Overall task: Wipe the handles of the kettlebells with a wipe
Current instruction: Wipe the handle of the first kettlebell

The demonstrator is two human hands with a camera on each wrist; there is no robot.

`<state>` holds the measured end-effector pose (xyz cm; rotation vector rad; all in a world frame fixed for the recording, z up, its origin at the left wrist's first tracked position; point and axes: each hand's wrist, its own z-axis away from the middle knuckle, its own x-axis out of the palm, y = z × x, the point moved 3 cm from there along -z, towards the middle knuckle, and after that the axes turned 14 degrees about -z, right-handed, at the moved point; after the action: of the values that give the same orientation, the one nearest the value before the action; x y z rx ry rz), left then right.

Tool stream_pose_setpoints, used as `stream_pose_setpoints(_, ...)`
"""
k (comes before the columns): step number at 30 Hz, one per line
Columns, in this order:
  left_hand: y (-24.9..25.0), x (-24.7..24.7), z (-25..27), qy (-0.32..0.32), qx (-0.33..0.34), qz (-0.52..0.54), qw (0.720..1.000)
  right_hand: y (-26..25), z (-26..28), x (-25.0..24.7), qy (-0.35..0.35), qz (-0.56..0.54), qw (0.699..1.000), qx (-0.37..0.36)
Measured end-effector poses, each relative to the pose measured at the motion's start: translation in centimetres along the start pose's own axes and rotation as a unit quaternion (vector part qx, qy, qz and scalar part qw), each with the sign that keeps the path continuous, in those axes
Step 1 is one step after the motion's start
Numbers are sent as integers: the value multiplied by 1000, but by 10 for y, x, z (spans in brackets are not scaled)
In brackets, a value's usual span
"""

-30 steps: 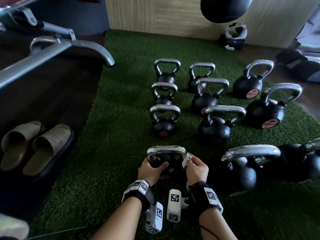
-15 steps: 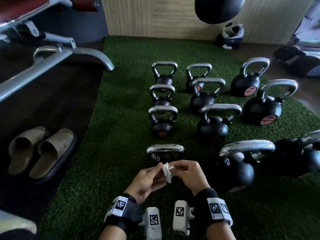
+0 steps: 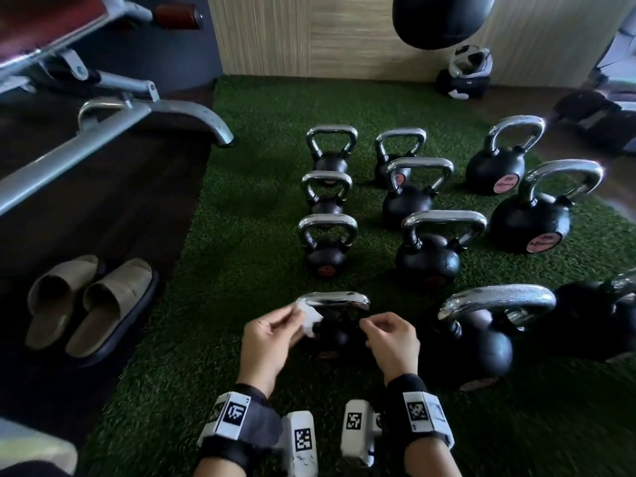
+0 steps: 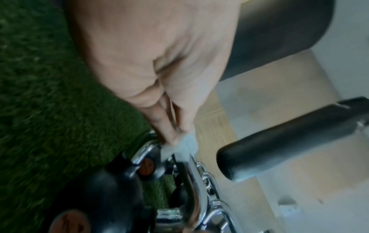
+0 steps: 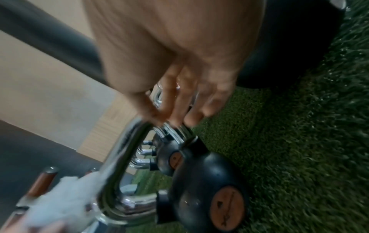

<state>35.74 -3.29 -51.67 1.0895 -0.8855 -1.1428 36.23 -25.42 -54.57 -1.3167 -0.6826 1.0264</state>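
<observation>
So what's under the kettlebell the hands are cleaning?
Green turf lies all around the nearest kettlebell, so it seems to stand on it. Its underside is hidden. The left hand holds the wipe by its handle.

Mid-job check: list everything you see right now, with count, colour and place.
Kettlebells: eleven visible, black with chrome handles, in three columns on the turf.
Nearest kettlebell: one of those, left column, between the hands.
Wipe: one, white, at that handle's left end.
Turf: one mat, green, centre floor.
Slippers: one pair, beige, on the dark floor at left.
Bench frame: one, grey metal, upper left.
Punching bag: one, black, hanging at the top.
Black-and-white item: one, by the far wall, unidentifiable.
Left hand: pinches the wipe.
Right hand: by the handle's right end, grip unclear.
</observation>
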Motion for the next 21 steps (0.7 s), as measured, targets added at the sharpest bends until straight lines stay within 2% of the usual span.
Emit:
stream_pose_setpoints(1, 7, -7, -2, 40, 55, -63, 996, 3, -2, -1, 46, 20, 999, 9)
stream_pose_setpoints(2, 16, -10, -3, 72, 115, -137, 981, 5, -4, 2, 58, 27, 998, 19)
stream_pose_setpoints(5, 41, 4, -2, 116, 268, -269, 918, 17, -11, 26, -19, 13, 999, 44)
stream_pose_setpoints(8, 40, 35, -4, 48, 343, -377, 859, 29, -18, 42, -47, 14, 998, 46)
stream_pose_setpoints(11, 25, 47, -5, -5, 371, -494, 786, 39, -22, 44, -47, 15, 998, 50)
stream_pose_setpoints(13, 29, 42, -6, 8, 380, -493, 783, 40, -23, 43, -49, 17, 998, 43)
stream_pose_setpoints(17, 33, 29, -16, 41, 346, -449, 823, 39, -22, 43, -40, 5, 998, 39)
stream_pose_setpoints(21, 18, 23, -17, 30, 374, -450, 810, 42, -21, 43, -33, -14, 998, 46)
